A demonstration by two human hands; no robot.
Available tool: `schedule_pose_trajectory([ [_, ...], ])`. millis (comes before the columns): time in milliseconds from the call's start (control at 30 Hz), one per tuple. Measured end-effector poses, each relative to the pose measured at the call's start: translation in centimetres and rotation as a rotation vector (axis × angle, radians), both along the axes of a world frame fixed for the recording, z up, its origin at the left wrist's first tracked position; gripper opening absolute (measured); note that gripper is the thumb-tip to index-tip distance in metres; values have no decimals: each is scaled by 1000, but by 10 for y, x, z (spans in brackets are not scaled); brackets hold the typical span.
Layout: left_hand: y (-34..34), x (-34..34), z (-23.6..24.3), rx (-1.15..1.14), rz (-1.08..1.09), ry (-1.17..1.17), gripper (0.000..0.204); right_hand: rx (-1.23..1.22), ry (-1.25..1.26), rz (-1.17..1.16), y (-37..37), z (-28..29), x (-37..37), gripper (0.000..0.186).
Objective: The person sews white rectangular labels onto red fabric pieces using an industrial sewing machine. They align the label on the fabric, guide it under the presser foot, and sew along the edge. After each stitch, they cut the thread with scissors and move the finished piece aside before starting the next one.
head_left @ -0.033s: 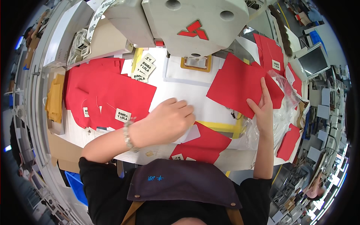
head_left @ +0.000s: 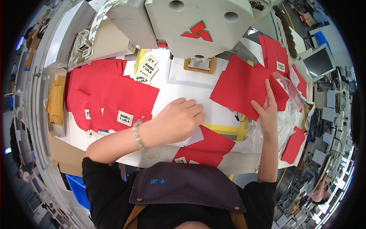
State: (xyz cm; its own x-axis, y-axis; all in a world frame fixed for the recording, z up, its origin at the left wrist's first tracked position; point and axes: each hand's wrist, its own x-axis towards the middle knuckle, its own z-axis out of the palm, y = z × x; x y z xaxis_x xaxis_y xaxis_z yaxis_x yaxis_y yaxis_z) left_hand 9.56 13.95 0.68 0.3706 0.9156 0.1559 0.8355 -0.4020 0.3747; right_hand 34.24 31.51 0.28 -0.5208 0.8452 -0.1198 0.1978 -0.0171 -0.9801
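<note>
My left hand (head_left: 187, 116), a beaded bracelet at its wrist, hovers over the white work sheet (head_left: 179, 91) with fingers curled; anything inside them is hidden. My right hand (head_left: 267, 108) grips the edge of a red fabric piece (head_left: 236, 84) on the right. A larger pile of red pieces (head_left: 91, 91), some with pale printed labels (head_left: 125, 117), lies at the left. More red pieces (head_left: 204, 147) are below my left hand. Loose pale labels (head_left: 148, 68) sit near a grey machine head (head_left: 198, 23), under which is a yellow rectangular frame (head_left: 198, 70).
At the left stand boxes (head_left: 61, 34) and yellow pieces in a tray (head_left: 56, 99). Crumpled clear plastic (head_left: 257, 135) and further red pieces (head_left: 272, 49) lie at the right, beside a small screen (head_left: 318, 61). A blue crate (head_left: 76, 189) is below the table.
My left hand has shifted a little to the right across the white sheet, its fingers still curled. My right hand and the red pieces show no clear movement.
</note>
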Motion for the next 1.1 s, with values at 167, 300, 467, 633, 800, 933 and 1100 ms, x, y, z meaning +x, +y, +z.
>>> schedule_pose_trajectory([
  [167,55,36,-35,437,69,-6,34,-133,151,-55,2,-2,-3,80],
  [300,76,39,-67,479,-19,116,26,-144,141,-48,2,-5,1,81],
  [467,71,19,-61,523,-116,194,19,42,-21,57,1,-11,4,84],
  [633,68,3,-58,597,-77,267,23,94,-55,109,6,-15,-11,87],
  [800,62,-16,-57,537,-45,342,22,144,-80,179,19,-22,-37,88],
  [933,55,-33,-59,465,-15,383,21,269,-118,209,30,-37,-59,88],
  [1100,41,-54,-58,425,84,427,22,144,64,111,11,-32,-86,73],
])
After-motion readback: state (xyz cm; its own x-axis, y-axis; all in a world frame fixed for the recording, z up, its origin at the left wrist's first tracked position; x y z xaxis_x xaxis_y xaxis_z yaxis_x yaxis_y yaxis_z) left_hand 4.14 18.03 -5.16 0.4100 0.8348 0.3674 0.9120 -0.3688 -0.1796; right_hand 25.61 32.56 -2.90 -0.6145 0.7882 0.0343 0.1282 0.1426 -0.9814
